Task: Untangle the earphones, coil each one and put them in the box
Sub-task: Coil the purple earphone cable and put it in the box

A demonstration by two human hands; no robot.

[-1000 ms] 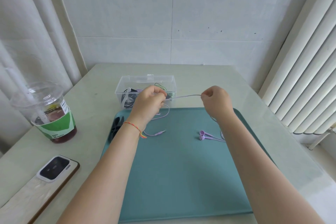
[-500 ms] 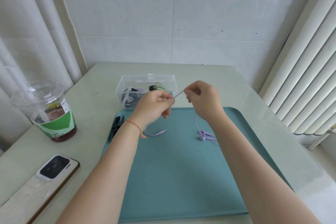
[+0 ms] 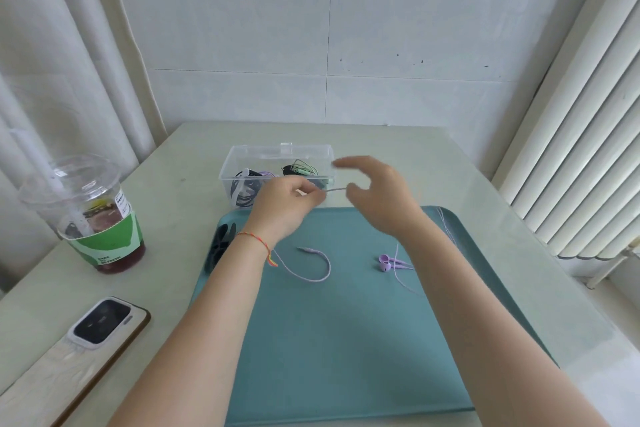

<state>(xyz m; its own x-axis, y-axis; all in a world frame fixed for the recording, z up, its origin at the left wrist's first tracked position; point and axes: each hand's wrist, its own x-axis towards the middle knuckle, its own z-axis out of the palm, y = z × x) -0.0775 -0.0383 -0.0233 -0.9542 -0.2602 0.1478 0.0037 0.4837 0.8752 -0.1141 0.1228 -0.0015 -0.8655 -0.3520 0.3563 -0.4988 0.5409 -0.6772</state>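
- My left hand (image 3: 289, 199) pinches the lilac cable (image 3: 313, 274) at the fingertips, just in front of the clear box (image 3: 280, 152). My right hand (image 3: 375, 196) is spread, fingers loose and blurred, with a short run of cable reaching toward its thumb; I cannot tell whether the thumb actually touches it.
- The rest of the lilac earphones lie on the teal mat (image 3: 346, 340): the plug end (image 3: 304, 249) curves below my left wrist, and the two earbuds (image 3: 385, 263) sit beside my right forearm, with thin strands trailing toward the mat's right edge.
- Risk, as I judge it: with only one hand truly gripping, any coil I have started could spring loose, since thin cable like this tends to unwind.
- My right forearm hovers over the earbud strands; dragging it back could snag them and re-knot the cable.
- The strands near the right edge might slip off the mat and catch.
- The box already holds coiled dark and green earphones (image 3: 301, 168); dropping in a slack lilac coil could tangle with them.
- The iced drink cup (image 3: 93, 215) stands well to the left, so I count it a small hazard.
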